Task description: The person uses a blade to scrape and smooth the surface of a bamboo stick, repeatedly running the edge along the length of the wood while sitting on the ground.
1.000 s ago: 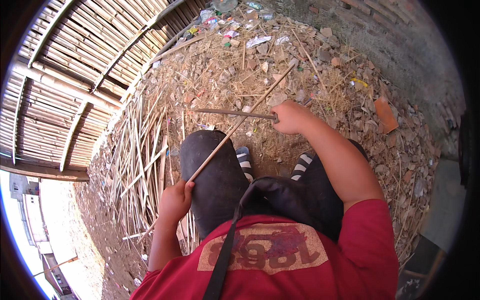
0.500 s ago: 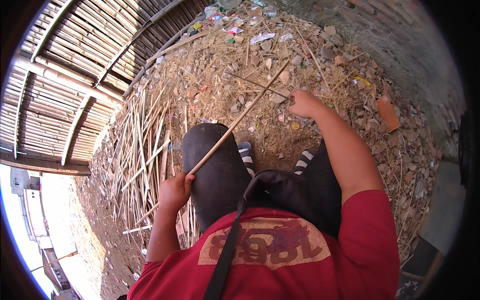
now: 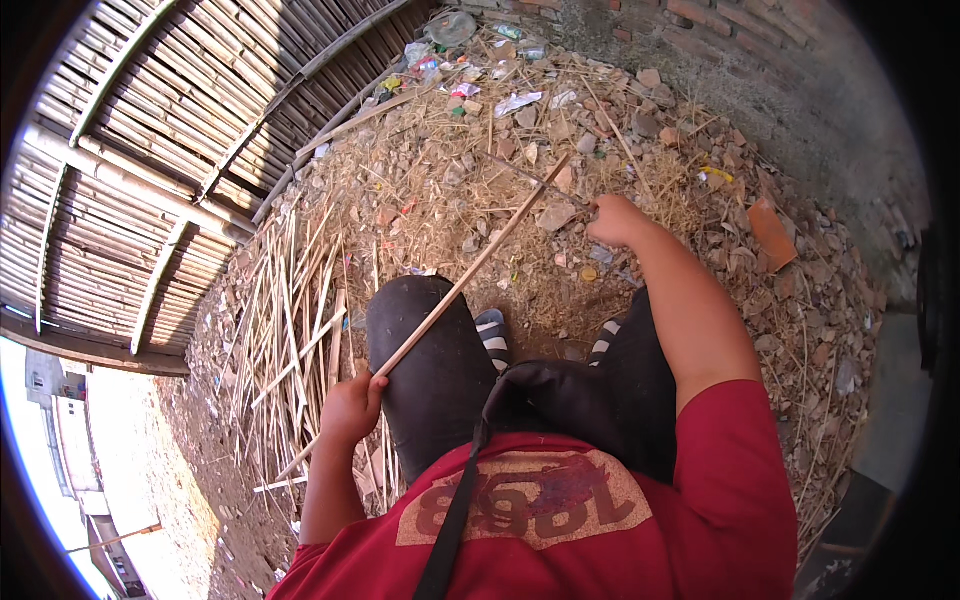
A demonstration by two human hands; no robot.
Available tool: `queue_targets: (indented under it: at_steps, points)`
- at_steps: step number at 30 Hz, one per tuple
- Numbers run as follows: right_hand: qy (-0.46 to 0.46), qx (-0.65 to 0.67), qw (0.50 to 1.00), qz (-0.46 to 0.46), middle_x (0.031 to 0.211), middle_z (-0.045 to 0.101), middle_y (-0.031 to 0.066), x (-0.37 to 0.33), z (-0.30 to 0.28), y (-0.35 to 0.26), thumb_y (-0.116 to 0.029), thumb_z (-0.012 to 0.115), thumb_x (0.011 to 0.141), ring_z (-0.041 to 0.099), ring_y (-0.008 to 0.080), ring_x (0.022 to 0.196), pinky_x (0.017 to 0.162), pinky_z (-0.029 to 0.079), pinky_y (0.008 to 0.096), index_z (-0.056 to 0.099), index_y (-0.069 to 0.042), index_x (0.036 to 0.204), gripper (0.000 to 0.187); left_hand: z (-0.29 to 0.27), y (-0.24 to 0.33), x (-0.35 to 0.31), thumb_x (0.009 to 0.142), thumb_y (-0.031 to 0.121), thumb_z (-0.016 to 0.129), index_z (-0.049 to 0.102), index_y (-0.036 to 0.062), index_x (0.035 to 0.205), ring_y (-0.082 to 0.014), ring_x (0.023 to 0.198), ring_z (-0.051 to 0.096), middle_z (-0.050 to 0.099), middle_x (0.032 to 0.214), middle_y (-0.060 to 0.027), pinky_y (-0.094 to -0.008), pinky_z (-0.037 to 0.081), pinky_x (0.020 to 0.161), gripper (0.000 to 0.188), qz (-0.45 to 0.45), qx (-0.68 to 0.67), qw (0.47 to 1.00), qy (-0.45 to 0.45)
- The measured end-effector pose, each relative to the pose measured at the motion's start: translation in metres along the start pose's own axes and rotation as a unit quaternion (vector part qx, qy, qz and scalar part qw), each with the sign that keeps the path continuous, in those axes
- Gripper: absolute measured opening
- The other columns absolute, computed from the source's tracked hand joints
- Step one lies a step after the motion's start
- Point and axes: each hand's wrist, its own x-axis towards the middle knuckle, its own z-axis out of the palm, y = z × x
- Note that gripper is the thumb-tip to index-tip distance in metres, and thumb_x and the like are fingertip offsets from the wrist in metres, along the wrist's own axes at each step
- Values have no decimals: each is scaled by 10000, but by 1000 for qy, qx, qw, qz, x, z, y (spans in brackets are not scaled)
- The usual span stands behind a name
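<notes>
Seated person's left hand [image 3: 350, 408] grips a bamboo strip [image 3: 470, 270] across the knee; right hand [image 3: 615, 220] clasps a thin blade [image 3: 535, 178] (many strips [image 3: 290, 330] lie finished alongside).

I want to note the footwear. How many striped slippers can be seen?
2. One striped slipper shows beside the left knee, under the long stick. The other peeks out beside the right leg. Both are partly hidden by the legs.

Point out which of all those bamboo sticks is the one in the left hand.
The long bamboo stick lying across the dark-trousered knee, gripped near its lower end by the left hand. The other sticks lie loose on the ground.
</notes>
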Motion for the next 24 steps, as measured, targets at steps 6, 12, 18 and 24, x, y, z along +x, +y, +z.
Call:
queue_targets:
  at_steps: [6, 12, 18, 24]
  points:
    - [-51, -61, 995, -65, 1010, 711, 208, -42, -18, -57, -220, 656, 771, 696, 348, 943, 843, 550, 457, 702, -12, 1095, 388, 1, 11, -5, 1013, 337, 541, 571, 13, 818, -499, 694, 604, 626, 714, -268, -586, 450, 625, 380, -13, 7, 1000, -14]
    - [-14, 61, 998, 2, 970, 706, 199, -5, -10, -5, -287, 709, 737, 694, 348, 928, 821, 549, 446, 698, -19, 1099, 451, -6, 13, 0, 1011, 347, 541, 588, 20, 845, -492, 723, 625, 641, 735, -266, -579, 470, 631, 369, -27, 31, 999, -23]
    - [31, 29, 999, -31, 951, 707, 164, -25, -22, -26, -320, 743, 754, 691, 328, 934, 817, 543, 450, 701, -53, 1084, 426, 1, 16, -3, 1018, 315, 535, 584, 1, 835, -505, 724, 604, 620, 727, -276, -574, 447, 642, 367, -29, -11, 999, -22]
    - [43, -35, 993, -100, 816, 665, 154, -55, -46, -49, -312, 762, 790, 669, 351, 830, 725, 520, 475, 680, -59, 935, 303, 4, 14, -3, 1023, 308, 536, 573, 0, 817, -507, 712, 593, 606, 712, -274, -567, 435, 624, 372, -12, -39, 999, -15]
